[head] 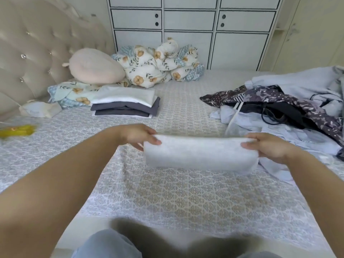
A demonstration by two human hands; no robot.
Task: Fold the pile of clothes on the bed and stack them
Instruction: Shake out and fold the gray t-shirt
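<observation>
While held above the bed by its two ends, left hand and right hand each pinching one end of the folded white cloth, could sag and open in the middle. On the way to the stack, far left, could also slip from thumbs. Placed off-centre, might tip that stack; unfolded pile waiting right.

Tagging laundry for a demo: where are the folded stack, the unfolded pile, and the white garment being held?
folded stack (126,105): head view, dark middle layer.
unfolded pile (290,108): head view, patterned dark cloth.
white garment (200,152): head view, front face.
</observation>
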